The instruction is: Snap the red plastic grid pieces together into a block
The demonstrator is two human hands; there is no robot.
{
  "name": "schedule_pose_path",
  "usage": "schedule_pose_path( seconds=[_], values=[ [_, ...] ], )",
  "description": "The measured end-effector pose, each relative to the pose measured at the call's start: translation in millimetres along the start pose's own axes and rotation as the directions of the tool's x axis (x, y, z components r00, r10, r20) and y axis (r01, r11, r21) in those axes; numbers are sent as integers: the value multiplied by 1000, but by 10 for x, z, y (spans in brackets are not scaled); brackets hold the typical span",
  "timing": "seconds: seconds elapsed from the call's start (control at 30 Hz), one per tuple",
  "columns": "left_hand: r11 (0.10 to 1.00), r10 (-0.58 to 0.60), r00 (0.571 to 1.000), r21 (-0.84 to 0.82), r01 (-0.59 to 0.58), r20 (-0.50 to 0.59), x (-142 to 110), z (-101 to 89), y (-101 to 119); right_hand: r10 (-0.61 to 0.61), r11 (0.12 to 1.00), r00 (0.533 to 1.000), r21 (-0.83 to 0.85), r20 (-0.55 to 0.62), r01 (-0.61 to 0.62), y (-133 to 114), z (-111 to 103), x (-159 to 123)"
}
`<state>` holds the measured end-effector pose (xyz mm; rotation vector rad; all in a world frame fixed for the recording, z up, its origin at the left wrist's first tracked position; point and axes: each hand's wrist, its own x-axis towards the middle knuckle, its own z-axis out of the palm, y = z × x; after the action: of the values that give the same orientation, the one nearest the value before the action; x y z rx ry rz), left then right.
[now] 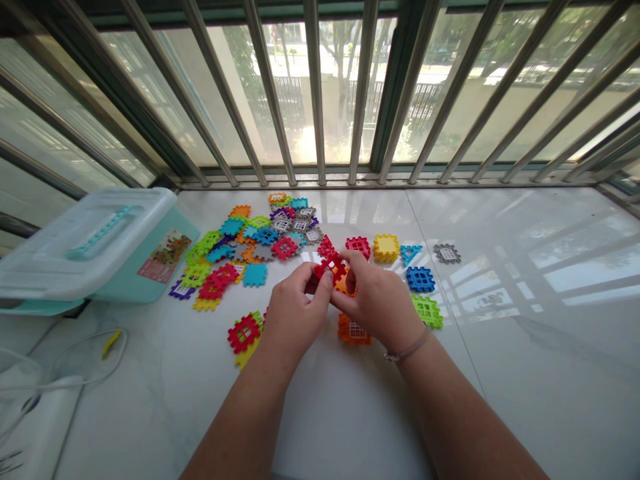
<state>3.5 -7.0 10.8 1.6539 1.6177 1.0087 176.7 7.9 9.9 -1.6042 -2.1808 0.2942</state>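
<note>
Between my two hands is a red square building tile (pixel 330 267) with notched edges and a windowed middle. My left hand (pixel 295 303) pinches its left side. My right hand (pixel 373 293) grips it from the right, fingers curled over the far edge. An orange piece (pixel 345 283) shows just under the red one; whether the two are joined I cannot tell. Under my right hand lies an orange window tile (pixel 354 330). Just beyond my hands are a red triangle (pixel 326 246) and a red window tile (pixel 358 247).
A mixed pile of tiles (pixel 255 273) spreads left of centre. Red, green and yellow tiles (pixel 245 333) lie near my left forearm. Rightward sit yellow (pixel 386 248), blue (pixel 421 279), green (pixel 428 312) and grey (pixel 447 253) tiles. A lidded teal box (pixel 145 267) stands left; metal bars (pixel 315 100) line the window.
</note>
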Motion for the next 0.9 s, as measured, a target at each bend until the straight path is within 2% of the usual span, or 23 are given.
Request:
schedule_pose_path(
  seconds=[0.9],
  values=[
    [997, 1, 1000, 75, -1, 2, -1, 20, -26, -11, 999, 999, 39, 38, 9, -27, 12, 3]
  ],
)
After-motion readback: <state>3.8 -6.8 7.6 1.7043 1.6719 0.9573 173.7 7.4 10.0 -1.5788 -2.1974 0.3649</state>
